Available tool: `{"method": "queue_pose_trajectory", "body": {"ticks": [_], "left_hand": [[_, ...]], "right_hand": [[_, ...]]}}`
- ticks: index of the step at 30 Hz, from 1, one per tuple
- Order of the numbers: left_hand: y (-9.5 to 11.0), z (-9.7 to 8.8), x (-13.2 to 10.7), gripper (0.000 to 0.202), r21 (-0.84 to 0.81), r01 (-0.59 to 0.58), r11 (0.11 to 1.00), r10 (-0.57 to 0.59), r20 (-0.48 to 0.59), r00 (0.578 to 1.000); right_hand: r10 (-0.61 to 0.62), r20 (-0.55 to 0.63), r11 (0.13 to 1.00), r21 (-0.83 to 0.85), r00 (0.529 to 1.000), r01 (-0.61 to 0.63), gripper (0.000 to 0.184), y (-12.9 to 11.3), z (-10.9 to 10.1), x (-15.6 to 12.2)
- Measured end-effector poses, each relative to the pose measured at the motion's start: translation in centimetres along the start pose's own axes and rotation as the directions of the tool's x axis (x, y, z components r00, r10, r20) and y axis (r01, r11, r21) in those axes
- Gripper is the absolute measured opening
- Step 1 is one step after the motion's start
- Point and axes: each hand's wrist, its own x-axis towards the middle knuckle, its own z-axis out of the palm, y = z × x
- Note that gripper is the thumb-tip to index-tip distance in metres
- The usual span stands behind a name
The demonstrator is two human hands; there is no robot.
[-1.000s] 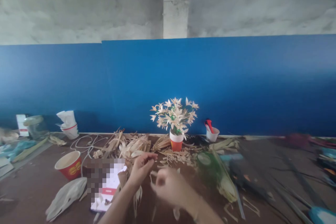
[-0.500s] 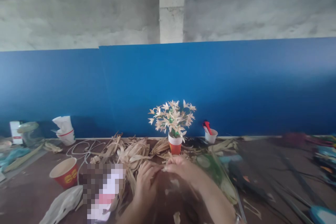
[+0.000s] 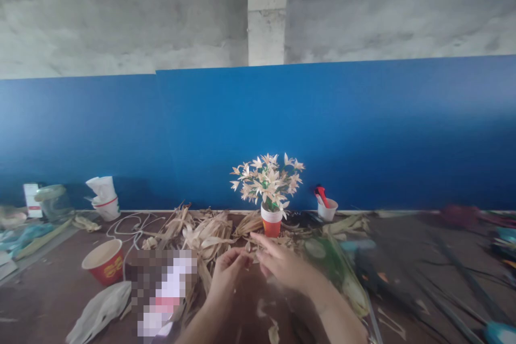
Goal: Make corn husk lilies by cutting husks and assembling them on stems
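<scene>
My left hand [image 3: 228, 274] is closed in a pinch, thumb against fingers, over the brown table [image 3: 250, 312]. A small pale piece [image 3: 253, 256], like a bit of dried husk, pokes out at its fingertips. Just to the right is my right hand [image 3: 282, 266], its index finger stretched forward and the other fingers partly bent. The right fingers come close to the small piece; whether they touch it I cannot tell. Beyond both hands stands a red and white paper cup [image 3: 272, 223] holding a bunch of cream husk-like flowers [image 3: 268, 180] with green stems.
Dried husks [image 3: 209, 234] lie heaped left of the flower cup. A red paper bowl [image 3: 102, 262], a crumpled plastic bag [image 3: 99, 312] and a white cord [image 3: 135, 226] are at the left. A white cup [image 3: 326, 208] with a red-handled tool stands at the back, before a blue panel [image 3: 322, 129].
My fingertips were together at the small piece; the right index finger has since lifted and straightened, and the right hand has opened. The left still pinches. The view has shifted slightly.
</scene>
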Motion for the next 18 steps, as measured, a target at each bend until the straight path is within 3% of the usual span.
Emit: {"method": "queue_pose_trajectory", "body": {"ticks": [8,13,16,18], "left_hand": [[-0.6,-0.5,0.4,0.034,-0.009,0.037,0.999,-0.037,0.033,0.999],[-0.5,-0.3,0.6,0.041,0.016,0.112,0.994,-0.112,0.018,0.994],[0.1,-0.1,0.2,0.039,0.052,0.076,0.996,-0.078,0.022,0.997],[0.4,0.0,-0.1,0.036,0.088,0.043,0.995,-0.045,0.018,0.999]], "right_hand": [[-0.213,-0.061,0.958,0.183,0.975,0.221,0.040,2.2,1.1,2.3],[-0.074,-0.010,0.944,0.323,0.997,0.074,0.037,3.3,1.1,2.7],[0.002,0.075,0.902,0.431,0.997,-0.034,0.042,3.0,0.8,2.4],[-0.015,0.057,0.920,0.392,0.998,-0.008,0.043,2.6,0.7,2.2]]}}
